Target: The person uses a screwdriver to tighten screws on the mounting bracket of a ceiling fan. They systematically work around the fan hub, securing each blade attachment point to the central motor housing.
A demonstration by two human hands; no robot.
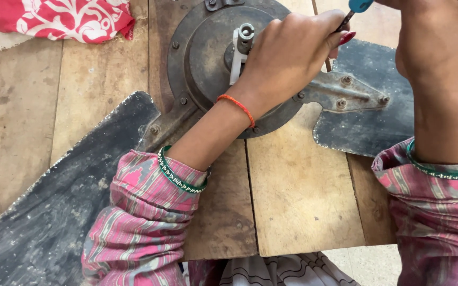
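The left hand (287,53) rests on the fan motor (213,58), fingers curled and pressed against the round housing on its right side. The fingertips lie close to the dark shaft of a screwdriver (344,21); whether they pinch the shaft cannot be told. Just left of the knuckles, the motor's central shaft (244,39) stands upright.

The right hand (430,37) is raised above and to the right of the left hand. It meets the screwdriver's blue handle (359,5) at the top edge of the view; the grip itself is cut off, so its state cannot be told.

Below the right wrist lies a dusty black blade (367,100), bolted to a bracket (340,92) that runs from the motor. A second blade (54,212) extends down and left beneath the left forearm. All rest on a wooden table (298,196). A red and white cloth (59,18) lies well apart, far left of the left hand.
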